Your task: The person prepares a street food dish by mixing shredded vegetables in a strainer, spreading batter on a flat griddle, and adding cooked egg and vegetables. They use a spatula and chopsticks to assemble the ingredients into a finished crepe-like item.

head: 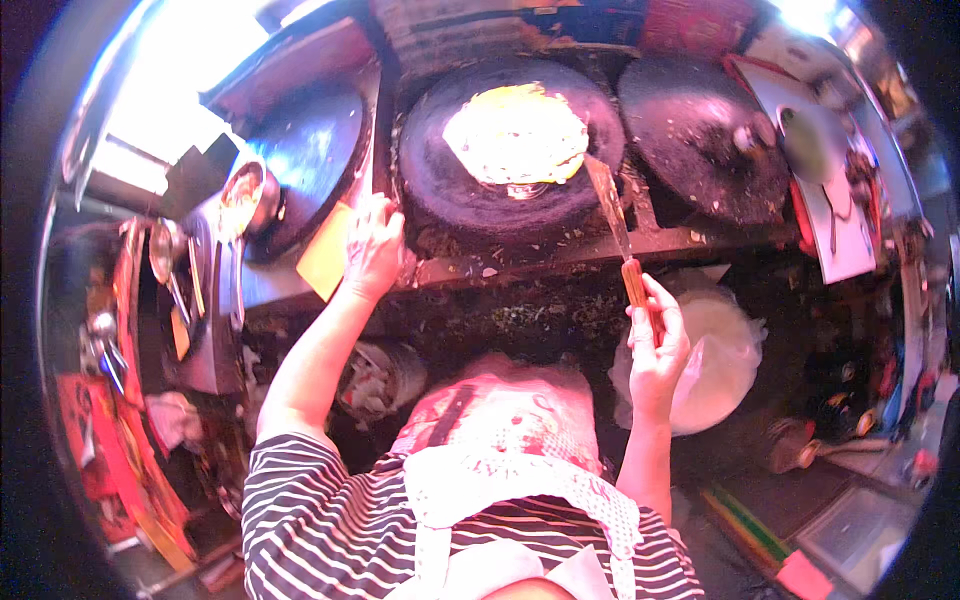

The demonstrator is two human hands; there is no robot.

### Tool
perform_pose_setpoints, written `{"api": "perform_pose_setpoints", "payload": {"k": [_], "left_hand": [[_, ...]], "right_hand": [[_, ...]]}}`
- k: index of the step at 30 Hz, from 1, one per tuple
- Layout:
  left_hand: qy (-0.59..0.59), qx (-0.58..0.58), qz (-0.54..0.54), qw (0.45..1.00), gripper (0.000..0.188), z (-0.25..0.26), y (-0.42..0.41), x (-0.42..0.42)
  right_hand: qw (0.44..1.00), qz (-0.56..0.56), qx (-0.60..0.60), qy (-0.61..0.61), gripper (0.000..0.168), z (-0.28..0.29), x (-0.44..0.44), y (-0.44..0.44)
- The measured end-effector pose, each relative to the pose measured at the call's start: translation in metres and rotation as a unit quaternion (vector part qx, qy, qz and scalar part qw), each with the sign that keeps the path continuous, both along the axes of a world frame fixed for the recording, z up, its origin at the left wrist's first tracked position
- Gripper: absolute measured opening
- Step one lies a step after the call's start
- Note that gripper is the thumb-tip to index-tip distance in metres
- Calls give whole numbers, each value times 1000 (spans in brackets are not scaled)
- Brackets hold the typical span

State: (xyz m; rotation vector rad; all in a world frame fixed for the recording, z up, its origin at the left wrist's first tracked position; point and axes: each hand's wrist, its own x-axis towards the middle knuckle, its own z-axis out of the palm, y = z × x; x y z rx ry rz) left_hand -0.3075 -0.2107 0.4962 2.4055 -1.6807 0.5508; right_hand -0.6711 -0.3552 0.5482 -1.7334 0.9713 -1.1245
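Note:
A round, pale flatbread or crepe [519,136] with yellowish edges lies folded or bunched on the middle round griddle [450,196]. My right hand [657,337] grips the wooden handle of a long metal spatula [609,201], whose blade tip meets the right edge of the food. My left hand [376,244] is at the griddle's lower left, beside a yellow board or card [327,251]. Its fingers are bent, and whether they hold anything is unclear. Bright glare hides the food's surface detail.
Round griddles stand at the left [319,161] and right [694,135]. A bowl of food with a spoon [244,196] sits at the left. A large container of pale batter or dough [716,367] is below my right hand, and a bin [381,379] is below my left. Scraps litter the counter edge.

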Motion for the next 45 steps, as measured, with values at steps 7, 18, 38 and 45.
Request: {"api": "perform_pose_setpoints", "payload": {"k": [7, 18, 38, 45], "left_hand": [[-11, 30, 80, 996, 17, -1, -1, -10], [-41, 21, 69, 997, 19, -10, -15, 14], [-139, -328, 465, 811, 21, 84, 408, 183], [14, -183, 629, 756, 48, 48, 452, 378]], "right_hand": [[977, 164, 134, 11, 31, 0, 11, -70], [973, 174, 153, 4, 36, -12, 21, -90], [993, 106, -7, 51, 33, 18, 110, -10], [994, 11, -43, 96, 34, 57, 187, 71]]}}
